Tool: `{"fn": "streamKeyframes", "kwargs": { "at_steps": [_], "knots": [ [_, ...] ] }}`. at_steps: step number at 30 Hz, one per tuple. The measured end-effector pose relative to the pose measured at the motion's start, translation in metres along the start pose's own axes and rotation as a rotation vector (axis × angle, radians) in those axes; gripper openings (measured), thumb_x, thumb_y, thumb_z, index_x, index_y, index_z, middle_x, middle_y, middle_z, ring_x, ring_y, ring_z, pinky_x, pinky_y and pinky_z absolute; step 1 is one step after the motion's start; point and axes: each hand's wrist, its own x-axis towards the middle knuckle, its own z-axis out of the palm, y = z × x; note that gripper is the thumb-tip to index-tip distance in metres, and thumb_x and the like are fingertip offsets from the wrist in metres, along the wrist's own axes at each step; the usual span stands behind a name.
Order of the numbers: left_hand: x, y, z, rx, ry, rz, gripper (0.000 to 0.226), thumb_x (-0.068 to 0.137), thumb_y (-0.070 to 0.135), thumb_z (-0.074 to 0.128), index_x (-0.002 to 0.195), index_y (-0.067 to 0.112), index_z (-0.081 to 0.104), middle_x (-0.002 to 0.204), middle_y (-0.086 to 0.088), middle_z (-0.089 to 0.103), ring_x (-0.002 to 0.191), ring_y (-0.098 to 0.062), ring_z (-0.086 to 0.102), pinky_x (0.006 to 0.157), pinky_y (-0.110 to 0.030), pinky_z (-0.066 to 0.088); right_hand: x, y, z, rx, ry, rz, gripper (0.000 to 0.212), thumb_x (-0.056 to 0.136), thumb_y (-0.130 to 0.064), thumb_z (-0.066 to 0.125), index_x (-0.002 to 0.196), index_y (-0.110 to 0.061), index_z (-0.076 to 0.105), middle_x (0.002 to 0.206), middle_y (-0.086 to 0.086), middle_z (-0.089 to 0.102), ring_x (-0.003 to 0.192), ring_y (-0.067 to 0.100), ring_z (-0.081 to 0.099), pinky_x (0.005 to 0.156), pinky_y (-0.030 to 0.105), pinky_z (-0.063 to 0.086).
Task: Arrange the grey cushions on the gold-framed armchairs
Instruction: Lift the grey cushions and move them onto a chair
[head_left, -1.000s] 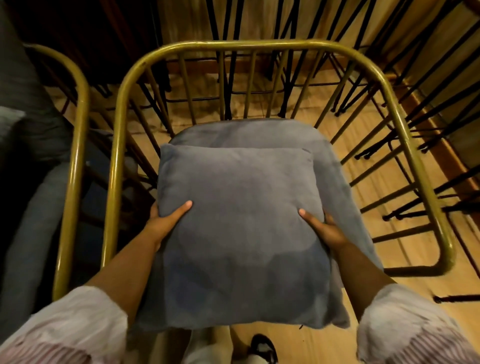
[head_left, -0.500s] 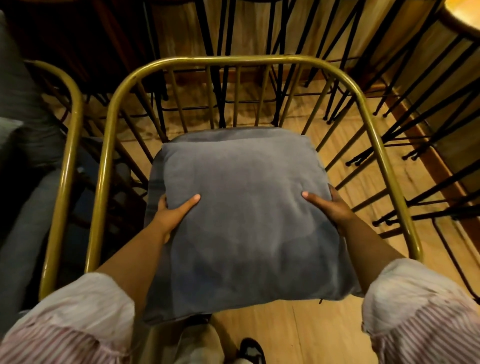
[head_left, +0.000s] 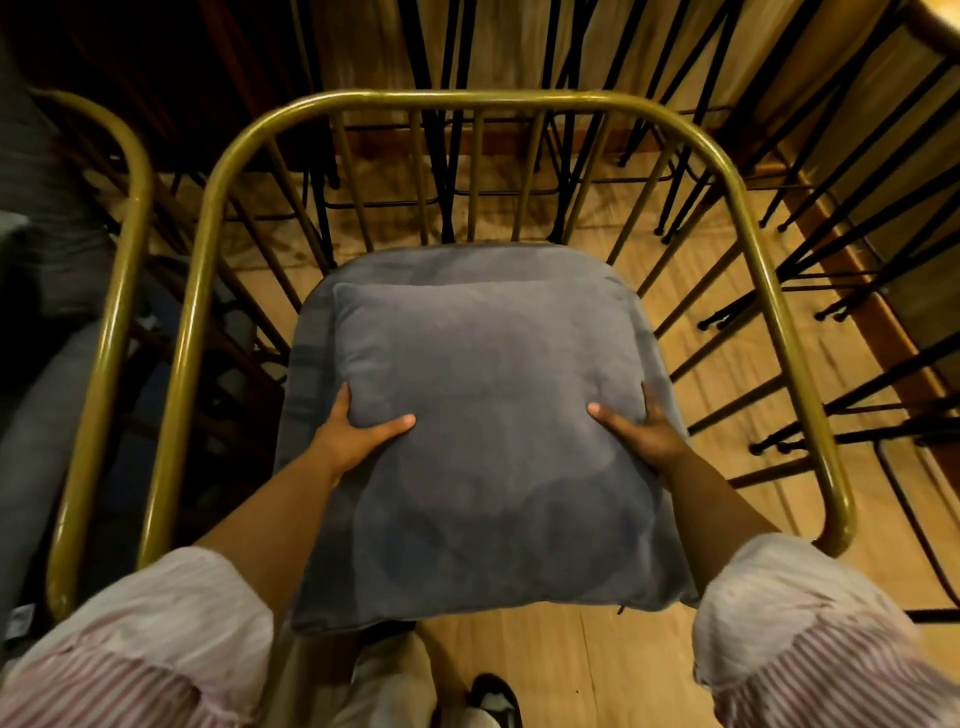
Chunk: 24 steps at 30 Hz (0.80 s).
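Note:
A square grey cushion lies flat over the grey seat pad of a gold-framed armchair. My left hand grips the cushion's left edge, thumb on top and fingers underneath. On the right edge my right hand holds it the same way. The seat pad shows only as a rim behind and to the left of the cushion.
A second gold-framed armchair with grey cushions stands close on the left. Black metal stool legs crowd the wooden floor behind and to the right. My shoe shows below the seat's front edge.
The cushion, held at both sides throughout, has been pushed further back and now sits squarely on the seat pad. The camera has moved in closer over the chair.

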Motion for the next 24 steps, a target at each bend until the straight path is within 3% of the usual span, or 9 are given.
{"fn": "streamKeyframes", "kwargs": {
  "at_steps": [3, 6, 8, 13, 15, 24],
  "knots": [
    [-0.002, -0.005, 0.006, 0.103, -0.035, -0.027, 0.131, 0.052, 0.071, 0.072, 0.15, 0.036, -0.008, 0.159, -0.013, 0.016, 0.143, -0.038, 0.024, 0.117, -0.05, 0.025, -0.004, 0.007, 0.013, -0.122, 0.109, -0.047, 0.104, 0.074, -0.064, 0.063, 0.152, -0.03, 0.005, 0.161, -0.001, 0.017, 0.146, 0.027, 0.023, 0.116, 0.041, 0.022],
    [-0.01, -0.004, 0.018, 0.233, -0.009, -0.086, 0.103, 0.078, 0.064, 0.056, 0.148, 0.036, -0.016, 0.158, -0.026, -0.002, 0.145, -0.044, 0.008, 0.12, -0.049, 0.012, -0.005, 0.01, 0.025, -0.299, 0.174, 0.086, 0.103, 0.075, -0.076, 0.047, 0.152, -0.031, -0.003, 0.163, 0.008, 0.006, 0.147, 0.036, 0.014, 0.119, 0.052, 0.018],
    [-0.023, 0.002, 0.022, 0.286, -0.017, -0.097, 0.09, 0.087, 0.058, 0.047, 0.148, 0.035, -0.016, 0.156, -0.029, -0.009, 0.146, -0.044, 0.004, 0.119, -0.048, 0.009, -0.009, 0.012, 0.03, -0.353, 0.211, 0.083, 0.098, 0.078, -0.076, 0.039, 0.153, -0.027, 0.001, 0.162, 0.012, 0.01, 0.146, 0.038, 0.015, 0.117, 0.054, 0.019],
    [-0.073, 0.024, 0.006, 0.363, -0.168, 0.029, 0.068, 0.098, 0.037, 0.04, 0.152, 0.014, 0.006, 0.16, -0.016, 0.013, 0.148, -0.03, 0.016, 0.118, -0.032, 0.017, -0.047, -0.024, 0.028, -0.577, 0.133, -0.015, 0.073, 0.091, -0.056, 0.041, 0.145, -0.008, 0.032, 0.148, 0.023, 0.038, 0.134, 0.041, 0.039, 0.11, 0.047, 0.034],
    [-0.101, 0.038, -0.007, 0.36, -0.173, 0.092, 0.058, 0.1, 0.03, 0.036, 0.15, 0.006, 0.019, 0.159, -0.014, 0.019, 0.147, -0.026, 0.021, 0.114, -0.028, 0.019, -0.071, -0.054, 0.029, -0.648, 0.063, -0.106, 0.067, 0.093, -0.047, 0.046, 0.146, -0.009, 0.031, 0.148, 0.021, 0.038, 0.133, 0.039, 0.04, 0.109, 0.044, 0.035],
    [-0.219, 0.034, -0.125, 0.317, 0.111, 0.191, 0.053, 0.098, 0.034, 0.041, 0.145, 0.01, 0.034, 0.15, -0.01, 0.04, 0.138, -0.026, 0.039, 0.107, -0.027, 0.031, -0.192, -0.181, 0.102, -0.698, -0.228, -0.529, 0.062, 0.095, -0.039, 0.049, 0.145, -0.006, 0.034, 0.149, 0.018, 0.039, 0.137, 0.032, 0.036, 0.109, 0.033, 0.03]
  ]
}}
